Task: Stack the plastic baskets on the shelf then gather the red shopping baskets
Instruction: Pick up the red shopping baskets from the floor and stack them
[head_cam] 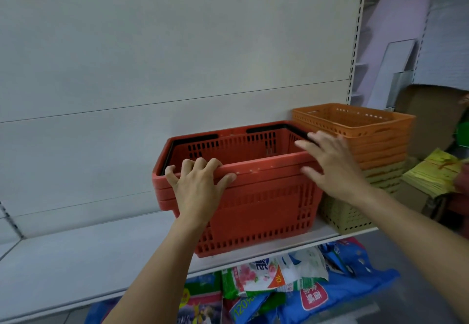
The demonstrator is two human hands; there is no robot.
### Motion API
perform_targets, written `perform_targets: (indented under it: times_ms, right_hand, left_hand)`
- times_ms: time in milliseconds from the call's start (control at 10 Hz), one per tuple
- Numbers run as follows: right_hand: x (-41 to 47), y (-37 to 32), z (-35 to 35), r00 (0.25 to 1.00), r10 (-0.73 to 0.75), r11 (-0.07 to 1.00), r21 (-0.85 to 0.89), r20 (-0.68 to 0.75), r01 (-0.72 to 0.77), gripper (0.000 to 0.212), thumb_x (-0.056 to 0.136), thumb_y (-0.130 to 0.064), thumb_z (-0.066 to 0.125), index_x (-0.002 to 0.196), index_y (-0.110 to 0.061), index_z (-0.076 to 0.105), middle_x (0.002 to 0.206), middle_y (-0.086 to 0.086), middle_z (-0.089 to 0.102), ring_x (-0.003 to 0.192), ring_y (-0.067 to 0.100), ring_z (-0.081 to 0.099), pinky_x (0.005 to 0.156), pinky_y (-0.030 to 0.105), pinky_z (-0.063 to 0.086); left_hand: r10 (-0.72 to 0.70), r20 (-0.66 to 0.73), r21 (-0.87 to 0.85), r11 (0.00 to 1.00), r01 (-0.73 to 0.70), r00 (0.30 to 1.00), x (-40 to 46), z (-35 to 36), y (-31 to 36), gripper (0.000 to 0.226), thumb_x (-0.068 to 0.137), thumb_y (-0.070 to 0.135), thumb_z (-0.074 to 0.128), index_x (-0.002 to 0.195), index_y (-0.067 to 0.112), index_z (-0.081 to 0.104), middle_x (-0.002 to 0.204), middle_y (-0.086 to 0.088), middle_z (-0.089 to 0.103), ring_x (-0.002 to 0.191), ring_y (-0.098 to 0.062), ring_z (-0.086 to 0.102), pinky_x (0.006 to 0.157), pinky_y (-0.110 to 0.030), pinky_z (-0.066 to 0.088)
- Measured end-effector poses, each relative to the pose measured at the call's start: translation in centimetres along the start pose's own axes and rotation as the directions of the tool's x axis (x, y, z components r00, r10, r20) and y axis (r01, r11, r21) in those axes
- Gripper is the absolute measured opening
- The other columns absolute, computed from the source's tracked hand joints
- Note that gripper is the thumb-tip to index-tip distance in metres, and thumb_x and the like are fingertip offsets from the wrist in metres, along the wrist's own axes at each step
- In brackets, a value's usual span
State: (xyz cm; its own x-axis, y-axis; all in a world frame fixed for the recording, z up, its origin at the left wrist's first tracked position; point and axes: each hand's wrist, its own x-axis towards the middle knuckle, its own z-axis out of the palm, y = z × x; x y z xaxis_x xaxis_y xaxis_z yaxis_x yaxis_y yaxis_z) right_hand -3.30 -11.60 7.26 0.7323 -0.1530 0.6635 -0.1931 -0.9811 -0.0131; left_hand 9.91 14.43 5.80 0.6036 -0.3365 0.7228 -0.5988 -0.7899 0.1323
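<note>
A nested stack of red shopping baskets (258, 204) with black handles stands on the white shelf (76, 260). My left hand (198, 186) grips the near rim of the top basket, fingers curled over the edge. My right hand (332, 164) is at the stack's right rim with fingers spread and straight. To the right stands a stack of plastic baskets: orange ones (368, 131) on top, olive-green ones (355, 212) beneath.
The shelf's white back panel (152, 57) rises behind the baskets. Bagged goods (291, 285) lie on the shelf below. Yellow paper stacks and cardboard boxes (431, 174) sit at the far right. Left of the baskets the shelf is bare.
</note>
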Motion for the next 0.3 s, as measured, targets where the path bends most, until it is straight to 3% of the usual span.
perform_targets:
  times_ms: [100, 200, 300]
  right_hand:
    - [-0.7, 2.4, -0.9, 0.985, 0.121, 0.986, -0.097, -0.124, -0.133, 0.071, 0.082, -0.032, 0.063, 0.145, -0.028, 0.029, 0.153, 0.009, 0.029, 0.144, 0.028, 0.019, 0.115, 0.056, 0.006]
    - [-1.6, 6.7, -2.4, 0.952, 0.301, 0.936, -0.171, -0.061, -0.307, 0.094, 0.077, -0.029, 0.07, 0.15, -0.025, 0.011, 0.157, 0.014, 0.018, 0.144, 0.033, 0.012, 0.113, 0.061, 0.013]
    - [-1.4, 8.2, -2.6, 0.973, 0.227, 0.944, -0.251, 0.031, -0.212, 0.1, 0.072, -0.028, 0.077, 0.15, -0.021, 0.015, 0.151, 0.017, 0.029, 0.139, 0.038, 0.023, 0.104, 0.06, 0.031]
  left_hand:
    - [0.04, 0.0, 0.039, 0.998, -0.04, 0.999, -0.6, 0.3, 1.6, 0.037, 0.091, 0.049, 0.052, 0.123, 0.033, 0.06, 0.109, 0.003, 0.064, 0.114, -0.028, 0.052, 0.111, -0.066, 0.014]
    - [0.041, 0.007, 0.04, 0.998, -0.041, 0.999, -1.2, 1.0, 4.4, 0.048, 0.088, 0.047, 0.059, 0.132, 0.029, 0.054, 0.117, 0.001, 0.061, 0.121, -0.029, 0.05, 0.113, -0.07, 0.003]
    - [-0.01, 0.037, 0.072, 0.997, 0.008, 0.999, -1.1, 1.1, 4.9, 0.048, 0.086, 0.048, 0.061, 0.131, 0.031, 0.054, 0.12, 0.002, 0.061, 0.125, -0.029, 0.048, 0.113, -0.072, -0.001]
